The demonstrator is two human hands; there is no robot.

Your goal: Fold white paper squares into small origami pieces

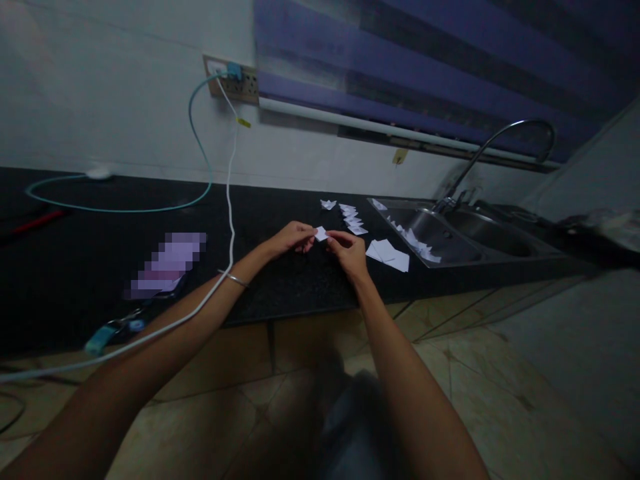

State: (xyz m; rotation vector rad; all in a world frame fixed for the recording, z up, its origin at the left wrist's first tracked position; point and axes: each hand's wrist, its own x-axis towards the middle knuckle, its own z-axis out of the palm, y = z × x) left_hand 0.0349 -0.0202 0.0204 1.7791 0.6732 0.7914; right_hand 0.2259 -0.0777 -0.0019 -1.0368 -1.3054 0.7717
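Note:
A small folded piece of white paper (pixel 321 234) is held between both hands, just above the black countertop. My left hand (pixel 296 237) pinches its left side, fingers curled. At its right edge, my right hand (pixel 347 252) closes thumb and fingertips on the same paper. To the right of that hand lies a loose stack of white paper sheets (pixel 387 255). Behind it a row of folded paper pieces (pixel 353 219) stretches along the counter, with a single folded paper boat-like shape (pixel 328 205) to its left.
More folded papers (pixel 417 244) line the near-left rim of the steel sink (pixel 457 257), under a curved faucet (pixel 500 137). A white cable (pixel 230 193) hangs from the wall socket (pixel 243 85) across my left forearm. A blurred phone (pixel 170 263) and keys (pixel 117 327) lie left.

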